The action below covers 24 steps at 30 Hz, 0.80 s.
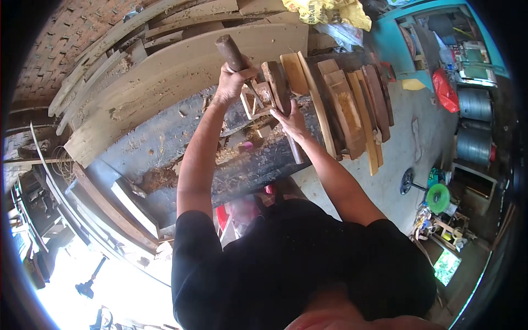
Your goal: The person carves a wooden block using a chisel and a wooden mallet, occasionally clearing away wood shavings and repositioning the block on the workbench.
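Note:
My left hand [235, 82] is wrapped round the brown wooden handle [231, 53] of a chisel-like tool, near its lower end. The tool's thin shaft points down to a small light wooden frame [250, 105], which lies on the dark, chip-strewn workbench [247, 176]. On the right side of the frame, my right hand [291, 120] rests with its thumb near the frame's edge and its fingers against a dark wooden piece [279, 82]. Whether those fingers grip the piece is partly hidden. Below my right hand a rod-like piece [295, 149] sticks out.
Several curved boards [346, 110] stand in a row to the right. Long planks [187, 66] lie behind the bench against a brick wall [66, 49]. A green fan [438, 198] and metal drums [474, 124] are at the far right.

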{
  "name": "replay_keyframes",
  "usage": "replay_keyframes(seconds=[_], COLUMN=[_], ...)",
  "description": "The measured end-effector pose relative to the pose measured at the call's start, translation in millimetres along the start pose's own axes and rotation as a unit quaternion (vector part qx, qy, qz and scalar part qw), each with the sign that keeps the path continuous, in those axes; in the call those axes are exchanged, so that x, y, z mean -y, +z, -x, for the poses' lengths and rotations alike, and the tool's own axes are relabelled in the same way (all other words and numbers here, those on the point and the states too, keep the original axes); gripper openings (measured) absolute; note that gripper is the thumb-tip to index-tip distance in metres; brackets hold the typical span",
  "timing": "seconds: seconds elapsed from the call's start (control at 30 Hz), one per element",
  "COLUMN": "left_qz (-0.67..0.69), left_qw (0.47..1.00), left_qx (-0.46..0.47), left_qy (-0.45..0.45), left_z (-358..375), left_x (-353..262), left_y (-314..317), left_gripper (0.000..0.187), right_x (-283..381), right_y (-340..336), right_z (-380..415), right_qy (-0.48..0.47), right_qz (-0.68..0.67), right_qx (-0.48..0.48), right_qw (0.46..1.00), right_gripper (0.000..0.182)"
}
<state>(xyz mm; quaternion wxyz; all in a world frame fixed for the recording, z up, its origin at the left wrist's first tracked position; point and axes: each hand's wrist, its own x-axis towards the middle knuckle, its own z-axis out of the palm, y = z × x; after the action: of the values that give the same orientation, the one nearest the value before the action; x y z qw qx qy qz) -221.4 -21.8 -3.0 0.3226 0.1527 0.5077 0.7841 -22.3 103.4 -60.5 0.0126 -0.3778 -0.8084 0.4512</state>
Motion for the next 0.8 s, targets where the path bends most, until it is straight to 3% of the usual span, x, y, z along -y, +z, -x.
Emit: replay_keyframes(seconds=[0.07,0.13,0.2,0.27,0.33,0.43,0.5,0.53,0.63,0.73,0.8], left_qz=[0.020,-0.036,-0.146,-0.084,-0.176,-0.229,-0.256,-0.283,-0.284,-0.268,-0.278], left_qw=[1.000,0.999,0.983,0.994,0.950,0.940,0.928,0.916,0.908,0.908,0.902], left_qx=[-0.021,-0.033,-0.106,-0.039,0.006,0.020,0.015,0.019,0.006,0.003,0.016], left_qy=[-0.009,-0.004,0.020,0.056,0.258,0.254,0.270,0.285,0.308,0.323,0.329], left_z=[-1.0,21.4,54.4,88.1,106.7,135.2,145.1,147.9,154.9,157.9,157.9], left_x=[0.6,-17.0,-33.5,-26.5,0.3,16.1,21.4,24.3,27.5,30.2,29.2], left_y=[1.4,18.4,47.2,67.8,77.2,85.7,83.7,83.2,81.8,85.7,87.3], left_gripper=[0.021,0.020,0.021,0.021,0.024,0.031,0.031,0.031,0.030,0.028,0.028], right_x=[2.6,1.6,11.1,-12.1,-23.1,-12.4,-11.6,-16.4,-32.2,-32.2,-47.9], right_y=[-5.5,-14.9,-31.6,-44.1,-58.6,-78.7,-85.3,-88.4,-95.0,-100.5,-98.0], right_z=[5.9,17.4,36.1,53.0,72.6,111.6,131.2,139.3,160.8,172.9,176.2], right_qy=[0.020,-0.011,0.010,-0.020,-0.055,-0.064,-0.199,-0.203,-0.012,0.027,-0.019], right_qz=[-0.028,0.012,-0.044,-0.014,0.016,-0.028,0.029,0.031,-0.036,-0.048,-0.034], right_qx=[0.019,0.005,0.008,-0.002,-0.008,0.004,-0.071,-0.069,-0.016,0.003,-0.024], right_qw=[0.999,1.000,0.999,1.000,0.998,0.998,0.977,0.976,0.999,0.998,0.999], right_gripper=[0.064,0.058,0.053,0.051,0.050,0.050,0.047,0.047,0.046,0.049,0.050])
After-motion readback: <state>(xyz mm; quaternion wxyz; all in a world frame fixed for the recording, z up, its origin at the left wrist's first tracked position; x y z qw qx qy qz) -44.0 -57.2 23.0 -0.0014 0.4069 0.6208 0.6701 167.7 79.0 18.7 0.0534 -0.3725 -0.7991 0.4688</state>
